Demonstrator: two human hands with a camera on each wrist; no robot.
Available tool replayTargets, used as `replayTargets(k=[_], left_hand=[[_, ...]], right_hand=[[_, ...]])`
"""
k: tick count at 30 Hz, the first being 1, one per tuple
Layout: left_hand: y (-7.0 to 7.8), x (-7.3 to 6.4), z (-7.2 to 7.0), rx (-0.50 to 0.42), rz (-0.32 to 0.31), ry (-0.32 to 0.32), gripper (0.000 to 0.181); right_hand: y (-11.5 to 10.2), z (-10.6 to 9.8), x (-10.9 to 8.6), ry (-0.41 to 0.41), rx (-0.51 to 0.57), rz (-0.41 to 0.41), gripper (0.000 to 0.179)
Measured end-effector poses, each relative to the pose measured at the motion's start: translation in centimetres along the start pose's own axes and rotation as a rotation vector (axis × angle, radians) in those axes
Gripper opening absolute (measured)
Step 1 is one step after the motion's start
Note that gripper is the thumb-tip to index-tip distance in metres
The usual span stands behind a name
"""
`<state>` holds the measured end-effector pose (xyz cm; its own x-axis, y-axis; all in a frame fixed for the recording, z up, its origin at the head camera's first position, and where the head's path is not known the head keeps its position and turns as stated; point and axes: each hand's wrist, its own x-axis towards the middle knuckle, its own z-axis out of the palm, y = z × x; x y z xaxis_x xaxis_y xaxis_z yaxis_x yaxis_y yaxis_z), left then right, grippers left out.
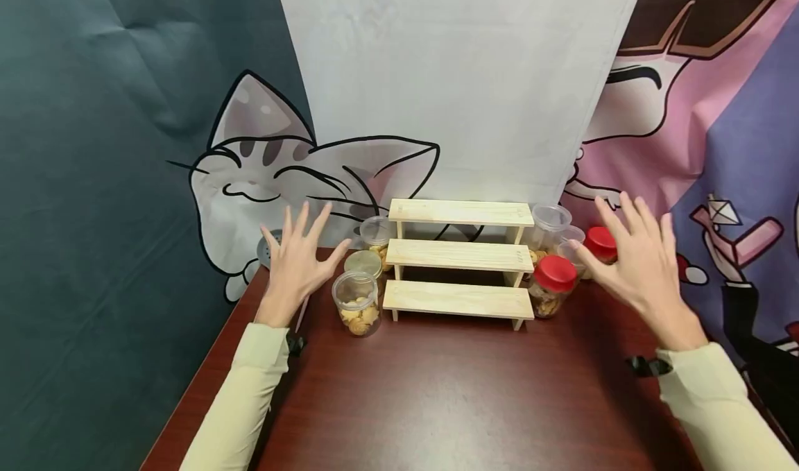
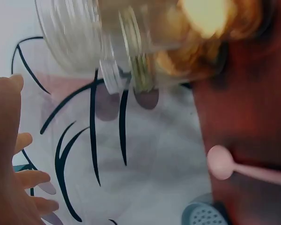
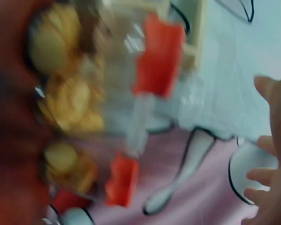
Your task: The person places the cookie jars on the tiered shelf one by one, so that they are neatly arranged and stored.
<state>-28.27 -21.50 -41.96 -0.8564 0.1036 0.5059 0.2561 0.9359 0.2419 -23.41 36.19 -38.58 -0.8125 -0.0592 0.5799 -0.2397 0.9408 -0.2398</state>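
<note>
My left hand point(image 1: 296, 263), fingers spread, hovers left of a cluster of jars and holds nothing. Nearest it stands an open clear jar point(image 1: 357, 311) of yellow cookies. Behind that are a jar with a dull gold top point(image 1: 363, 263) and another clear jar point(image 1: 376, 231). On the other side my right hand point(image 1: 646, 270), also spread and holding nothing, is raised beside a red-lidded jar point(image 1: 553, 280) of cookies. A second red-lidded jar point(image 1: 600, 243) and two clear-topped jars stand behind; the right wrist view shows cookies point(image 3: 72, 105) inside, blurred.
A three-step wooden rack point(image 1: 458, 254) stands between the jar clusters on a dark red-brown table point(image 1: 437, 388). A pink spoon point(image 2: 221, 162) and a grey container with a perforated top point(image 2: 203, 215) lie at the left. Printed cloth point(image 1: 462, 82) hangs behind.
</note>
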Motion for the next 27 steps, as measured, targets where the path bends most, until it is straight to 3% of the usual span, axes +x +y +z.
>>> replayTargets(k=[4, 7, 10, 15, 21, 27], left_hand=[[0.2, -2.4, 0.2, -0.101, 0.026, 0.006, 0.08], [0.5, -4.3, 0.5, -0.201, 0.031, -0.008, 0.075], [1.0, -5.8, 0.8, -0.301, 0.035, -0.022, 0.07], [1.5, -7.4, 1.5, -0.385, 0.053, -0.055, 0.067], [1.6, -8.9, 2.5, -0.434, 0.035, -0.115, 0.089], [1.6, -9.3, 3.3, -0.45, 0.039, -0.112, 0.101]], right_hand=[[-2.0, 1.4, -3.6, 0.182, 0.168, -0.042, 0.052], [-3.1, 2.7, -6.0, 0.22, 0.282, -0.014, 0.022], [-3.9, 4.2, -8.0, 0.167, 0.379, 0.077, 0.006], [-4.4, 6.9, -9.9, 0.011, 0.454, 0.222, 0.002], [-4.2, 9.2, -10.8, -0.098, 0.493, 0.301, 0.011], [-4.1, 10.0, -11.3, -0.167, 0.548, 0.347, 0.02]])
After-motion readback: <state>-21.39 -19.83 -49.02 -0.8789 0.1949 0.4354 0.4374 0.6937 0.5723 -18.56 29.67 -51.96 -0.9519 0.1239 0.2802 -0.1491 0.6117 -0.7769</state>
